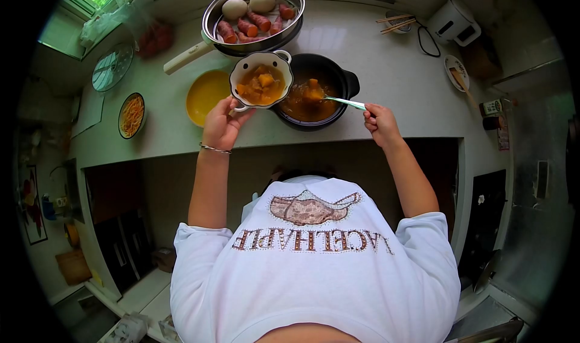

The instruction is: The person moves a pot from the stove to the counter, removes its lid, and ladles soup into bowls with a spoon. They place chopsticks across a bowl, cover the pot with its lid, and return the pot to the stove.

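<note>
My left hand (223, 124) grips a white, dark-rimmed bowl (240, 72) by its near handle. Orange chunks in brown broth fill part of this bowl, which is held tilted beside the black pot (307, 125). In my right hand (382, 124) is the handle of a spoon (345, 102). The spoon's head is over the pot and carries orange chunks (313, 90); brown broth lies below it. Partly behind the bowl and my left hand stands a yellow bowl (202, 98).
A steamer pan (208, 25) holding two eggs and several sweet potato pieces stands behind. To the left are a bowl of orange shreds (132, 116) and a glass lid (113, 68). Chopsticks (396, 25), a white kettle (453, 22) and a plate (450, 65) sit at the right.
</note>
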Motion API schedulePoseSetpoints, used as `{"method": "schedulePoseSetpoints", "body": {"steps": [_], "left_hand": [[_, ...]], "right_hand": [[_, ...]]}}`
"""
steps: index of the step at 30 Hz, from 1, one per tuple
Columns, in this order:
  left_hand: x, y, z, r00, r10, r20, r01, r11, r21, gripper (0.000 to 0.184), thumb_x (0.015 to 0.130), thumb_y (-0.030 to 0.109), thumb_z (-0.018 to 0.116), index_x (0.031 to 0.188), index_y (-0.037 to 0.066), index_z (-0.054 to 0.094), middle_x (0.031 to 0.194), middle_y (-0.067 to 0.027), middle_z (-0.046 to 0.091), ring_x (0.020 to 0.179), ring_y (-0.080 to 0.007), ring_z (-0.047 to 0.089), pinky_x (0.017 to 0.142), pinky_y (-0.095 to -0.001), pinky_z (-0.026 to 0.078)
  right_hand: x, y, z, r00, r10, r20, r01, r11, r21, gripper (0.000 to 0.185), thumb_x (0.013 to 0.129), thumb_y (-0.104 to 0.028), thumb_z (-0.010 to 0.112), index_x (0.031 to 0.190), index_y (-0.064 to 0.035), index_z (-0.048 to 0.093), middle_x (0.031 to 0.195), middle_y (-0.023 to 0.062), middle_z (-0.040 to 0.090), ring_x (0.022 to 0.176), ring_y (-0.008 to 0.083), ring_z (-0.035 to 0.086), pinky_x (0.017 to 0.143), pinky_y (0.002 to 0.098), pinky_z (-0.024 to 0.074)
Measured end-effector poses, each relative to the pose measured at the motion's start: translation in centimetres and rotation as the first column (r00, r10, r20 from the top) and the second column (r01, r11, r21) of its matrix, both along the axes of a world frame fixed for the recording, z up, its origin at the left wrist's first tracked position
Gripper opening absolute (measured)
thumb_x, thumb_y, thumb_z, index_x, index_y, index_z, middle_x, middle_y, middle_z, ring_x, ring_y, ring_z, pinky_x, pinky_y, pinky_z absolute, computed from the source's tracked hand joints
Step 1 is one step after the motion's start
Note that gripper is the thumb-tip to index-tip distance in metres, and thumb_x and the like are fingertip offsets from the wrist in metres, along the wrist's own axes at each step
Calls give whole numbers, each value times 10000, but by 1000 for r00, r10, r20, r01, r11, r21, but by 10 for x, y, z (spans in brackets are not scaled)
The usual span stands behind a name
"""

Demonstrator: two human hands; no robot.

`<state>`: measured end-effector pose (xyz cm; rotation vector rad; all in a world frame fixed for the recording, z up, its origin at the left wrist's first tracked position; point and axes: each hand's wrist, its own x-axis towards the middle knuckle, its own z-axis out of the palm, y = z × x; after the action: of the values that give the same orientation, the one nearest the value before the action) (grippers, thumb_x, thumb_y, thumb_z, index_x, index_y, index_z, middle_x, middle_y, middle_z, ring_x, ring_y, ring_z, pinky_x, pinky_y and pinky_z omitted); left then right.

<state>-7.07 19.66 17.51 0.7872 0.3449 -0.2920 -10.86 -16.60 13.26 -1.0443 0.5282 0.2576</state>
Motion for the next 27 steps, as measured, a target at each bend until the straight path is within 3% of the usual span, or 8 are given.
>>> {"method": "schedulePoseSetpoints", "body": {"steps": [6, 12, 17, 20, 23, 25, 27], "left_hand": [[2, -4, -9, 1000, -18, 4, 18, 1000, 4, 139, 877, 70, 401, 751, 35, 451, 722, -8, 446, 767, -160, 521, 859, -469, 477], [1, -14, -10, 999, -33, -2, 33, 999, -14, 173, 875, 74, 395, 711, 45, 441, 718, -18, 453, 796, -174, 539, 865, -471, 471], [0, -27, -5, 998, -38, -48, 35, 998, -58, 161, 886, 81, 394, 746, 25, 449, 712, -27, 450, 808, -208, 540, 899, -483, 446], [0, -34, -2, 996, -48, -75, 44, 997, -60, 149, 884, 78, 396, 769, 8, 459, 712, -30, 458, 831, -218, 548, 901, -489, 442], [0, -37, -6, 995, -79, -65, 72, 992, -101, 141, 881, 75, 396, 791, -11, 464, 707, -33, 463, 827, -223, 551, 899, -490, 443], [0, -37, -7, 994, -91, -60, 84, 990, -113, 135, 878, 71, 395, 798, -17, 461, 697, -34, 459, 814, -222, 550, 902, -486, 443], [-1, -36, -9, 994, -95, -57, 87, 988, -131, 136, 878, 71, 393, 798, -17, 461, 693, -35, 457, 806, -221, 549, 904, -487, 441]], "right_hand": [[1, -11, 32, 1000, -17, 0, 17, 1000, -22, 120, 848, -69, 463, 743, -12, 471, 599, 28, 482, 419, 38, 334, 355, 178, 240], [6, -18, 95, 994, 91, 60, -86, 993, -85, 121, 853, -75, 458, 746, -18, 466, 583, 16, 479, 412, 27, 334, 339, 161, 251], [18, -2, 110, 983, 134, 127, -132, 991, -27, 107, 854, -82, 474, 823, 16, 505, 584, 16, 484, 418, 25, 338, 345, 157, 257], [20, 25, 111, 977, 148, 153, -132, 985, -116, 155, 860, -94, 481, 904, 49, 523, 595, 24, 502, 428, 33, 352, 365, 164, 272], [13, 47, 112, 957, 199, 209, -148, 960, -237, 199, 863, -95, 489, 966, 69, 532, 599, 32, 514, 437, 41, 360, 389, 171, 286], [7, 56, 116, 860, 398, 320, -154, 799, -582, 208, 870, -90, 480, 1008, 51, 545, 592, 19, 511, 455, 46, 401, 408, 182, 315], [0, 58, 120, 716, 598, 359, -39, 548, -836, 222, 850, -52, 500, 1056, 9, 552, 606, 37, 524, 493, 90, 476, 441, 220, 373]]}}
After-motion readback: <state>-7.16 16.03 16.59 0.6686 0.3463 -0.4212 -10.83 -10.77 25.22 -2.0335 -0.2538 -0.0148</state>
